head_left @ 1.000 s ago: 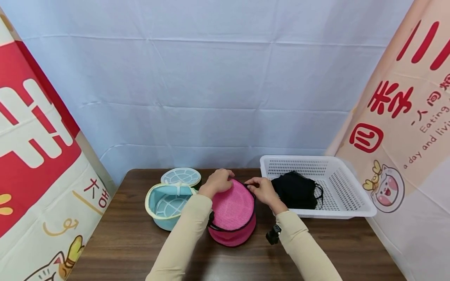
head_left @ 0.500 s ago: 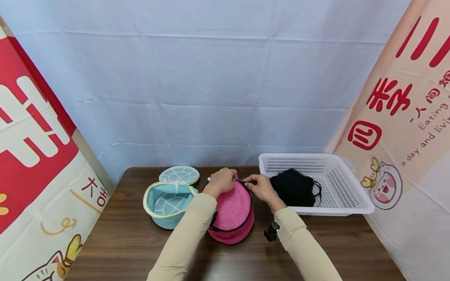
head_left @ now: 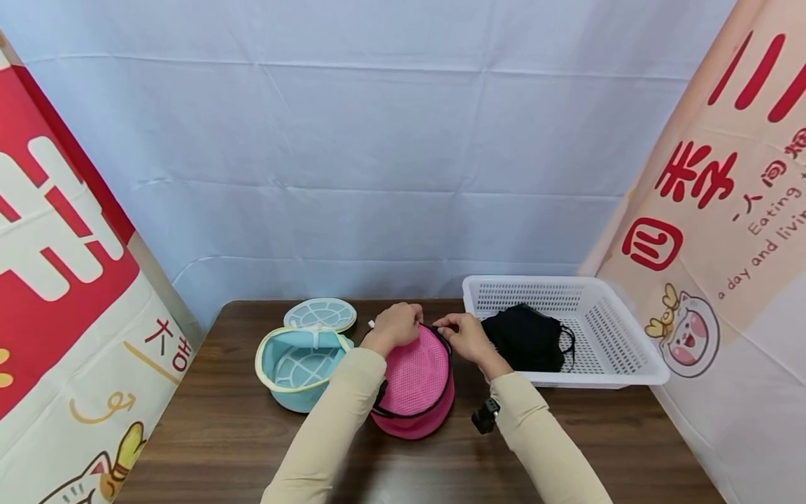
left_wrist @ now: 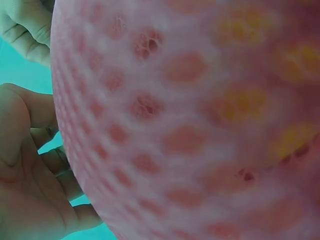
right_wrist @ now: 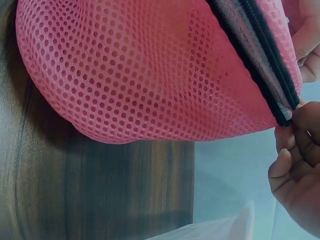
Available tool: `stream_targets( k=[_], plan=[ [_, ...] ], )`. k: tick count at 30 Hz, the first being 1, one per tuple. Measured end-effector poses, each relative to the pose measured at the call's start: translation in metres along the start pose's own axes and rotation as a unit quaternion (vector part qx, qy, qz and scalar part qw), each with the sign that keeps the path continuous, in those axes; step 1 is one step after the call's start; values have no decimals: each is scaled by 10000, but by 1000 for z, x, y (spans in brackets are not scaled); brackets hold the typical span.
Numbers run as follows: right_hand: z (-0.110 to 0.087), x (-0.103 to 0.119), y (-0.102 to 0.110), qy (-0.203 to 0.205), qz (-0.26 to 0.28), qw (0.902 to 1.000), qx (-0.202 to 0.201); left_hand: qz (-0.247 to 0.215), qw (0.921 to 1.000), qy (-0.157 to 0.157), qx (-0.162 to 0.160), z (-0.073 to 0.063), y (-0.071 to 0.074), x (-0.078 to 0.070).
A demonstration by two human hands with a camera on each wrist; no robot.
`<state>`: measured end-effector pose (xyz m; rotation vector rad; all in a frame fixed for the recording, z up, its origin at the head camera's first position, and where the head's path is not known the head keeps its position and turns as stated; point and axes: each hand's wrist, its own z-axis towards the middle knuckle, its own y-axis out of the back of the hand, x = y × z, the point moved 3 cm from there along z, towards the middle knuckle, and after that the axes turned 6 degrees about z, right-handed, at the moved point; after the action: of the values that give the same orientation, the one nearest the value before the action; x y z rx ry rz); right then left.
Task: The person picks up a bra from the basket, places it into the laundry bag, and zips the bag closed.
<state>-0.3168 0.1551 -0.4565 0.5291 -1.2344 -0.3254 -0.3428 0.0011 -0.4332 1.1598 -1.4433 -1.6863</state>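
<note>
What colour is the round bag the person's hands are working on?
The bag is bright pink; the head view shows it best.

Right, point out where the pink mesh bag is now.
In the head view, the pink mesh bag sits centrally on the table, right of the blue container and left of the white basket.
</note>
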Motion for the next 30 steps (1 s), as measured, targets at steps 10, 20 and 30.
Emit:
stream_targets(
  k=[10, 20, 30],
  plan=[
    [-5, 13, -2, 834, -1010, 9913, -149, -175, 9995, -253, -84, -4, 5, 2],
    [-10, 14, -2, 924, -1277, 9875, -78, -638, 9969, 38, 457, -8, -2, 4],
    [-15, 7, 1, 1174, -1366, 9833, -253, -1103, 9930, 83, 417, -10, 0, 15]
  ],
)
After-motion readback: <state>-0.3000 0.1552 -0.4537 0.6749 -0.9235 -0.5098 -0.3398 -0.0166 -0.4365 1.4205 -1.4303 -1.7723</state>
